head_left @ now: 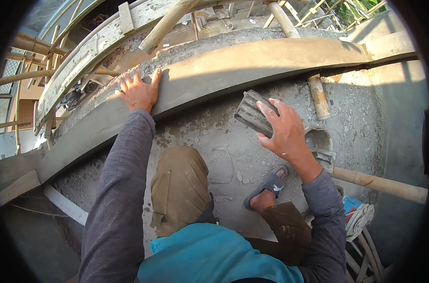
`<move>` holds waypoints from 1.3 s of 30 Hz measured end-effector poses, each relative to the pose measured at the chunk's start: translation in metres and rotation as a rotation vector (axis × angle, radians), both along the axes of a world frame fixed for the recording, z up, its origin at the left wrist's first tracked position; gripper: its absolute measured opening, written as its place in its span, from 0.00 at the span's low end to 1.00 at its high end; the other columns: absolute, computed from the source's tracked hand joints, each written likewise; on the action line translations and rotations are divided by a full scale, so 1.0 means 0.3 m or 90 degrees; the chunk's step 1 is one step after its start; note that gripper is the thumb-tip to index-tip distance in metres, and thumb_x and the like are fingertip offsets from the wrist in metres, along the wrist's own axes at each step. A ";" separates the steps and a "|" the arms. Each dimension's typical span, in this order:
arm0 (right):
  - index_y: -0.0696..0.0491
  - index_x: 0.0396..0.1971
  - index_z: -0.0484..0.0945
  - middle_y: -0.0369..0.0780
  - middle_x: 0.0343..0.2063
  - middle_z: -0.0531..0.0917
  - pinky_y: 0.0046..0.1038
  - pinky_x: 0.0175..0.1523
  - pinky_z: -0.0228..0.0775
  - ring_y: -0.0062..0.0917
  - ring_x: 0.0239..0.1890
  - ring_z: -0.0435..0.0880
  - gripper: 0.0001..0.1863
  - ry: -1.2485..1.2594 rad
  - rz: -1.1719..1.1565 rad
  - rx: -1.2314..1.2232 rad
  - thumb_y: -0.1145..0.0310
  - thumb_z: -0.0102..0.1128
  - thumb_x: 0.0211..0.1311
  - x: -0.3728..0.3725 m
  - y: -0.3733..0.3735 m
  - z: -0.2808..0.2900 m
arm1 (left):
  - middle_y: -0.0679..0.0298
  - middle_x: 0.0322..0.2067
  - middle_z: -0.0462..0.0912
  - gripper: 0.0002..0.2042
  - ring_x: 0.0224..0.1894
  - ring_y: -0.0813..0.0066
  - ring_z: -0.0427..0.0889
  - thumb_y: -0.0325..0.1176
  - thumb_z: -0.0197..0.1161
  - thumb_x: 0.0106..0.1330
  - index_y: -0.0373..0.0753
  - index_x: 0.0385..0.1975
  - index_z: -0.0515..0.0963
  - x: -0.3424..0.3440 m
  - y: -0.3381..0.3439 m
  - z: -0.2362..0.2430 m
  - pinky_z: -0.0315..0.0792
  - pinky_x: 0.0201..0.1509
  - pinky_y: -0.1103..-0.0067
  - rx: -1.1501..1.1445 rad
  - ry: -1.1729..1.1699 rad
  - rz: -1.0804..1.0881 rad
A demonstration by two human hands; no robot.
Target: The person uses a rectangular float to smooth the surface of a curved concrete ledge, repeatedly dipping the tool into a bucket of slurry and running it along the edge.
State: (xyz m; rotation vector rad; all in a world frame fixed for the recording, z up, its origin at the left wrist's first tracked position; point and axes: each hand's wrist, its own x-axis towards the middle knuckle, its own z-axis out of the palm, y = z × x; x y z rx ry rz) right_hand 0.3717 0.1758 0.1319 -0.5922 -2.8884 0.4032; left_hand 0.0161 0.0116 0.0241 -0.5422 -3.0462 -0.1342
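My left hand (pixel 139 92) rests with its fingers spread on the smooth grey plastered ledge (pixel 257 59) that crosses in front of me, near its rough far edge at the left. My right hand (pixel 285 132) grips a grey ridged rectangular block (pixel 254 112), perhaps a sponge or float, held just on the near side of the ledge over the gritty concrete floor (pixel 224 155). White residue marks the fingers of that hand.
Bamboo scaffolding (pixel 39 61) and a curved beam (pixel 96 42) lie beyond the ledge. A short bamboo piece (pixel 317 96), a bucket-like container (pixel 318 141), a long bamboo pole (pixel 379 184) and a folded sack (pixel 358 217) are at the right. A white pipe (pixel 65 205) lies at lower left.
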 end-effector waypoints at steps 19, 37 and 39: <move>0.44 0.61 0.75 0.44 0.55 0.75 0.40 0.54 0.68 0.38 0.50 0.76 0.40 -0.064 0.026 -0.021 0.59 0.76 0.41 -0.322 -0.222 -0.079 | 0.51 0.69 0.64 0.45 0.75 0.44 0.52 0.78 0.46 0.59 0.46 0.66 0.72 0.011 -0.007 0.010 0.37 0.75 0.47 0.031 0.003 -0.029; 0.42 0.63 0.76 0.47 0.60 0.74 0.45 0.61 0.67 0.43 0.57 0.75 0.39 -0.145 -0.292 0.113 0.56 0.77 0.46 -0.168 0.096 -0.125 | 0.51 0.70 0.62 0.44 0.75 0.45 0.51 0.77 0.48 0.60 0.47 0.66 0.72 0.015 0.000 0.032 0.37 0.75 0.47 0.007 -0.021 -0.036; 0.43 0.63 0.76 0.48 0.59 0.74 0.45 0.60 0.68 0.44 0.57 0.75 0.39 -0.077 -0.273 0.032 0.56 0.77 0.46 -0.188 0.074 -0.141 | 0.51 0.71 0.62 0.44 0.76 0.46 0.51 0.76 0.48 0.61 0.46 0.67 0.71 0.013 -0.006 0.044 0.35 0.75 0.46 0.008 -0.034 -0.034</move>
